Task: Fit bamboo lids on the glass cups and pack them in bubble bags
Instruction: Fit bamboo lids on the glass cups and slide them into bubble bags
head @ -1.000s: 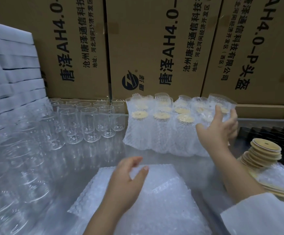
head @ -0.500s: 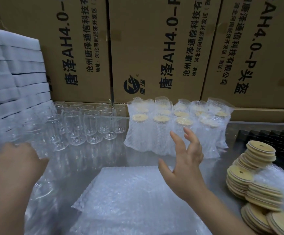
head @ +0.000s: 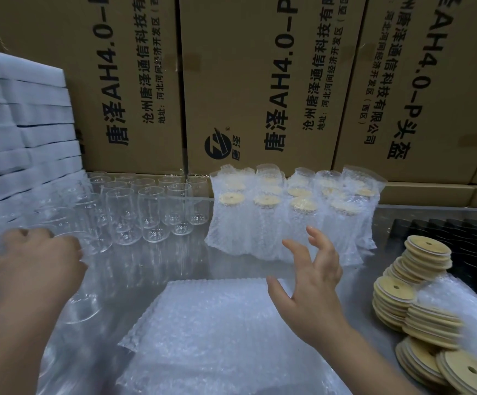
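**Clerk:** Head view, item one: glass cups [head: 151, 212]?

**Checker:** Bare and upright, mouths up, long axis vertical. They stand in ranks at the back left of the bench [head: 174, 266] and run forward along its left edge.

**Clerk:** Item two: hands.

**Checker:** Left hand [head: 32, 260]: knuckles up, fingers curled down among the nearest cups at far left. Blur hides whether it grips one, so I cannot tell. Right hand [head: 311, 292]: fingers spread and lightly bent, holding nothing, above the far right corner of the bubble bags [head: 217, 337].

**Clerk:** Item three: bags and lids.

**Checker:** Bags: a flat stack at front centre, between the two hands. Bamboo lids [head: 428, 252]: leaning stacks at right, well apart from the bare cups and to the right of the right hand.

**Clerk:** Finished stock?

**Checker:** Packed cups [head: 288, 223]: lidded and bagged, upright at back centre, before the cardboard boxes [head: 260, 81].

**Clerk:** Governing relation?

**Checker:** Cups lie left, lids right, bags between. The left hand is nearer a cup and the right hand is nearer a lid. By my judgement, a cup must travel rightward to centre to meet its lid.
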